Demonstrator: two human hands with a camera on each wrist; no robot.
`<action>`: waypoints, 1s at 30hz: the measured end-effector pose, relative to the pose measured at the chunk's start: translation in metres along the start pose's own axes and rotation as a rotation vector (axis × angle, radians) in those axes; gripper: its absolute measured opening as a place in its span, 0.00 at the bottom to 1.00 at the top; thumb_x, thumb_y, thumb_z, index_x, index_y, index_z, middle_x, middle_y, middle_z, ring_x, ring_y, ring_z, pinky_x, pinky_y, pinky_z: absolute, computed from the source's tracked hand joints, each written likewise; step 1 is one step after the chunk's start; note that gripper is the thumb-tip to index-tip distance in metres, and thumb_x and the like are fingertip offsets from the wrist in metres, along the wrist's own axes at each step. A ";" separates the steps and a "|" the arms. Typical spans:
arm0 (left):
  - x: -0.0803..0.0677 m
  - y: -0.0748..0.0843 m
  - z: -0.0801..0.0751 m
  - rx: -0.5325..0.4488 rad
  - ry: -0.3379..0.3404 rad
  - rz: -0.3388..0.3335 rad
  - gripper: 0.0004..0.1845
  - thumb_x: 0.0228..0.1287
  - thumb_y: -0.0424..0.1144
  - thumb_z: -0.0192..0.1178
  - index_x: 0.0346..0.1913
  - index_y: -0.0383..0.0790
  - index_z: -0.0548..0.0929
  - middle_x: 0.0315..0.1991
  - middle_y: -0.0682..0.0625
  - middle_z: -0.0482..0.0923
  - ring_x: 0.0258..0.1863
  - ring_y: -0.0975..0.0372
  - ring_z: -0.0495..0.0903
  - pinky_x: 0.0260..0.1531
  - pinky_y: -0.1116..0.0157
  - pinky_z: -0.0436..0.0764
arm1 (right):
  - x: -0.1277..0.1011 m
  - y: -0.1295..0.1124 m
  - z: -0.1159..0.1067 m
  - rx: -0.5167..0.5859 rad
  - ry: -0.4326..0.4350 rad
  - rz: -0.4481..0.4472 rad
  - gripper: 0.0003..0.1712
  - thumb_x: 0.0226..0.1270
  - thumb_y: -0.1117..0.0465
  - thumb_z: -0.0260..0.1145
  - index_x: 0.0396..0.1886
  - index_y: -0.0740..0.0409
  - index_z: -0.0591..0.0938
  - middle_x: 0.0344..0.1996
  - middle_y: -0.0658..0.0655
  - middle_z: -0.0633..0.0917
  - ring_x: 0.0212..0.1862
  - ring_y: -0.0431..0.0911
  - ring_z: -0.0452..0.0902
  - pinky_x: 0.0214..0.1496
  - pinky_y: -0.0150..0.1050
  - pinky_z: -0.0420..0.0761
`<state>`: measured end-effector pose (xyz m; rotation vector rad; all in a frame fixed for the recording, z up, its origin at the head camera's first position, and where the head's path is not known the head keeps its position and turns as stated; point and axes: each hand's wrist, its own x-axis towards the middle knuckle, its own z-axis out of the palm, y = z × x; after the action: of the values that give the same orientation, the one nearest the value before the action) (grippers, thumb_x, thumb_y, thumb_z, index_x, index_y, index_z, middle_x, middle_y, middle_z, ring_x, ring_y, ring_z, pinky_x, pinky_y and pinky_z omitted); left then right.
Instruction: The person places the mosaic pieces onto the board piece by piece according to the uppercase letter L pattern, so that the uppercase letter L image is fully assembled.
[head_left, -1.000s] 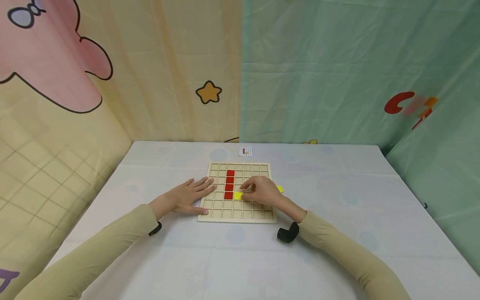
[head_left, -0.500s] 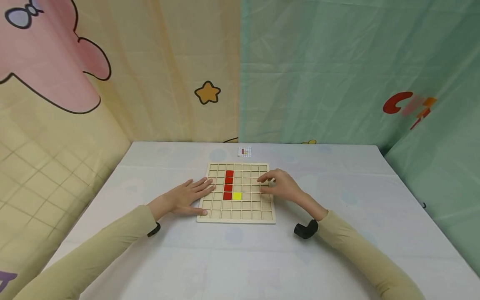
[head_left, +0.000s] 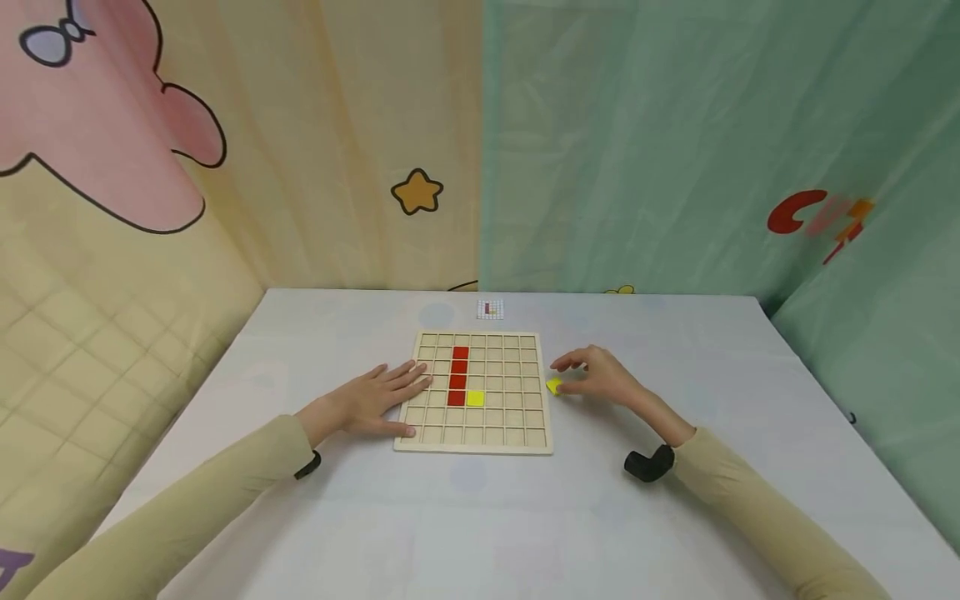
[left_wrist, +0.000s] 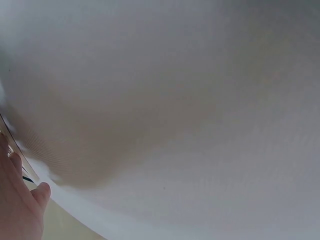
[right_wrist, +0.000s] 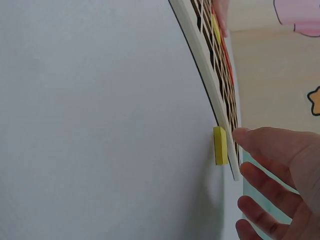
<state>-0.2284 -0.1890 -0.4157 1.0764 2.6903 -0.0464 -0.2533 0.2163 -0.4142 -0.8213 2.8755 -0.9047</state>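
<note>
The bench [head_left: 675, 517] carried a wooden grid board [head_left: 475, 447] near its middle, with a column of red tiles [head_left: 458, 377] and one yellow tile [head_left: 475, 398] set in it. The left hand [head_left: 375, 400] lay flat, fingers straight, on the board's left edge. The right hand [head_left: 603, 379] hovered beside the board's right edge, fingers [right_wrist: 260, 142] relaxed and gripping nothing, their tips just beside a loose yellow tile [head_left: 554, 386] lying on the bench.

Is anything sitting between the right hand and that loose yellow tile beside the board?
Nothing visible. The right hand hovers just right of the yellow tile, which lies flat on the table beside the board's right edge. In the right wrist view the fingertips are close to the tile with only bare table between them.
</note>
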 end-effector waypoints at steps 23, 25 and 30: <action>0.001 0.000 0.003 0.001 0.008 -0.011 0.46 0.64 0.69 0.46 0.77 0.51 0.46 0.79 0.49 0.40 0.78 0.51 0.41 0.72 0.42 0.49 | -0.007 0.011 -0.002 -0.075 -0.089 -0.050 0.16 0.56 0.62 0.73 0.45 0.60 0.86 0.43 0.56 0.88 0.45 0.49 0.79 0.44 0.40 0.76; 0.002 0.000 0.003 0.001 0.012 -0.009 0.46 0.64 0.69 0.46 0.77 0.51 0.46 0.79 0.48 0.40 0.78 0.51 0.41 0.72 0.42 0.49 | -0.006 0.011 -0.002 -0.079 -0.080 -0.051 0.15 0.56 0.62 0.73 0.44 0.60 0.87 0.41 0.56 0.88 0.45 0.49 0.79 0.44 0.40 0.76; 0.001 -0.002 0.004 -0.012 0.013 -0.002 0.46 0.64 0.69 0.46 0.77 0.50 0.46 0.79 0.47 0.40 0.78 0.50 0.41 0.72 0.41 0.48 | -0.005 0.011 0.000 -0.090 -0.073 -0.031 0.13 0.56 0.60 0.73 0.41 0.59 0.87 0.39 0.54 0.88 0.42 0.46 0.79 0.42 0.38 0.76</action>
<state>-0.2299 -0.1905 -0.4201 1.0744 2.6996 -0.0243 -0.2541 0.2270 -0.4208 -0.8892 2.8660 -0.7357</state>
